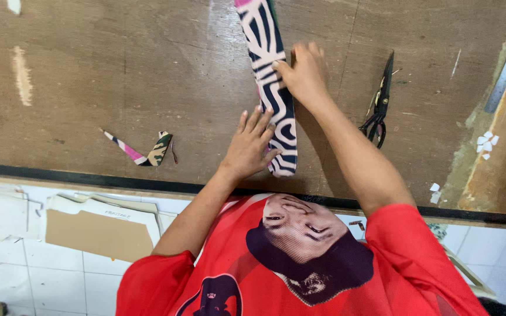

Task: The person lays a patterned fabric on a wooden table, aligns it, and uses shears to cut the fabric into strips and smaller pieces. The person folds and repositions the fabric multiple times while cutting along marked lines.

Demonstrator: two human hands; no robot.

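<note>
Your left hand (248,146) lies flat, fingers spread, pressing the near end of the patterned fabric strip (272,88), which runs away from you across the brown worktop (118,76). Your right hand (304,73) pinches the strip's edge farther up, its grip pressed together. Hold the near end firmly and pull evenly so the strip lies straight (no twist). Black scissors (380,108) rest just right of your forearm; a small fabric scrap (144,151) sits well to the left. Below the worktop's edge, cardboard pieces (98,231) lie on white floor tiles (48,287).
</note>
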